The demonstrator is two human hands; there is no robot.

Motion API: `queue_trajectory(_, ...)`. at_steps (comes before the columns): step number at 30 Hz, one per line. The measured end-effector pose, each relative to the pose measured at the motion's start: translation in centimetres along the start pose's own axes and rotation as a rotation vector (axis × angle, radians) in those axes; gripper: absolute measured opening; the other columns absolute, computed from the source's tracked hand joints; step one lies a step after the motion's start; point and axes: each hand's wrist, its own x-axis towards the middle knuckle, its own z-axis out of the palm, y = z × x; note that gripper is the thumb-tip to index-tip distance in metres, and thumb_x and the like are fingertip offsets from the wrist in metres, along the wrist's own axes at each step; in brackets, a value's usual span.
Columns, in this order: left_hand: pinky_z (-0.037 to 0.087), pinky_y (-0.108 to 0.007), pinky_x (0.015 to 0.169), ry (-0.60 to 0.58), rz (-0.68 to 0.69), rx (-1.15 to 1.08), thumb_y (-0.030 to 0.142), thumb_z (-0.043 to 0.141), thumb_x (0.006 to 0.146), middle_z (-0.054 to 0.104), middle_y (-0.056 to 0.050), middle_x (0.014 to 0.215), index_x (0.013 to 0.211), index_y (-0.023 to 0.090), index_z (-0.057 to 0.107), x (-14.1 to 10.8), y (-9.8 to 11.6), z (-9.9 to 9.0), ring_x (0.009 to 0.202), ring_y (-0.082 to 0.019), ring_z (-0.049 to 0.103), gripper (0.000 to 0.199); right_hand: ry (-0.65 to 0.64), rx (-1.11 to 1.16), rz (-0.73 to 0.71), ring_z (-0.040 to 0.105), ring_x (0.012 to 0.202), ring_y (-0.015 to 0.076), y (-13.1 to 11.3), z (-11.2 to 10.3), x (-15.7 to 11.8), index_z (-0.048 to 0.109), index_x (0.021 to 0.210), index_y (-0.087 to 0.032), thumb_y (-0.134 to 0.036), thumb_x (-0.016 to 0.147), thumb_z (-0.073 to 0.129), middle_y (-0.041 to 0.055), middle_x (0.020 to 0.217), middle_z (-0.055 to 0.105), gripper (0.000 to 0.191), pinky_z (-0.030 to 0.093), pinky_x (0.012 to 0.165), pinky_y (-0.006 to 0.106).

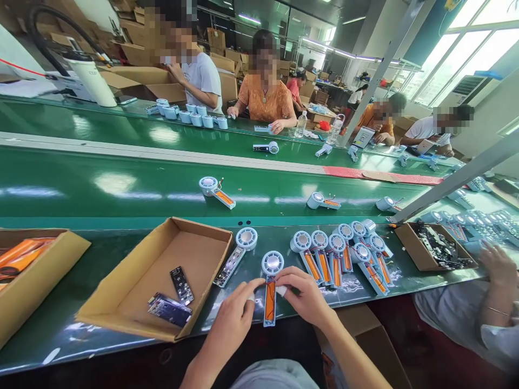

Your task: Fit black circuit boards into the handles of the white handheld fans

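A light-blue handheld fan (pixel 272 263) lies in front of me with its handle towards me, an orange battery (pixel 270 297) and thin wires showing in the open handle. My left hand (pixel 237 310) is closed, its fingertips on the left side of the fan's neck. From the right, my right hand (pixel 304 292) pinches at the same neck, near the wires; the exact grip is partly hidden. White covers wrap some fingertips. Just to the left rests another fan with a circuit board (pixel 230 266) fitted in its handle. Several fans with orange batteries (pixel 336 259) lie grouped on the right.
An open cardboard box (pixel 133 265) on the left holds a few circuit boards (pixel 181 284). Farther left, another box (pixel 44 281) contains orange pieces. Fans ride on the green conveyor (pixel 170 200). A box of dark boards (pixel 438 246) and a co-worker's hand (pixel 498 265) are at right.
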Motion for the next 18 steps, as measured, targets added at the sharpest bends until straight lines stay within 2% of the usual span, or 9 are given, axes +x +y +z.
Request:
queue_trajectory(3,0.056,-0.028,0.069,-0.078,0.026,0.164,0.008,0.034,0.088,0.071,-0.006,0.095,0.118,0.029,0.072,-0.1,0.2,-0.4,0.081,-0.021,0.073,0.054,0.077,0.133,0.121,0.063,0.075,0.0158,-0.7,0.7,0.8,0.07,0.09,-0.02,-0.02,0.094,0.06,0.0028,0.084,0.068,0.011,0.05,0.067,0.026)
queue_trajectory(6,0.053,-0.025,0.063,-0.097,0.041,0.233,0.006,0.033,0.087,0.069,-0.006,0.094,0.118,0.03,0.073,-0.2,0.4,-0.8,0.074,-0.02,0.072,0.056,0.091,0.183,0.196,0.057,0.068,0.0142,-1.3,1.2,1.3,0.073,0.088,-0.02,-0.021,0.092,0.062,0.0014,0.08,0.065,0.012,0.045,0.063,0.025)
queue_trajectory(10,0.056,-0.028,0.072,-0.064,0.028,0.12,0.009,0.032,0.089,0.073,-0.006,0.099,0.121,0.028,0.07,-0.1,0.3,-0.9,0.085,-0.021,0.075,0.053,0.05,0.382,0.282,0.058,0.074,0.015,-1.2,1.2,1.7,0.075,0.084,-0.02,-0.025,0.089,0.063,0.0018,0.082,0.066,0.014,0.047,0.068,0.027)
queue_trajectory(13,0.058,-0.035,0.079,-0.005,-0.067,0.001,0.016,0.036,0.088,0.077,-0.008,0.106,0.127,0.024,0.062,-0.2,0.1,-0.4,0.095,-0.025,0.076,0.048,0.039,0.544,0.365,0.056,0.071,0.0142,-1.1,1.2,1.9,0.072,0.079,-0.019,-0.028,0.084,0.068,0.0004,0.078,0.063,0.011,0.046,0.066,0.026)
queue_trajectory(15,0.059,-0.037,0.077,0.029,-0.158,-0.077,0.022,0.039,0.087,0.079,-0.009,0.103,0.128,0.021,0.057,-0.3,0.1,-0.1,0.09,-0.026,0.077,0.045,0.06,0.571,0.393,0.054,0.068,0.0132,-1.3,1.4,1.9,0.069,0.078,-0.019,-0.028,0.081,0.069,-0.0008,0.076,0.061,0.009,0.045,0.064,0.025)
queue_trajectory(18,0.061,-0.036,0.071,0.058,-0.239,-0.219,0.029,0.043,0.087,0.081,-0.01,0.096,0.121,0.02,0.057,-0.7,0.4,0.2,0.076,-0.024,0.078,0.038,0.085,0.435,0.351,0.051,0.063,0.0118,-1.9,1.8,1.8,0.067,0.078,-0.019,-0.021,0.08,0.066,-0.0013,0.077,0.059,0.003,0.043,0.06,0.024)
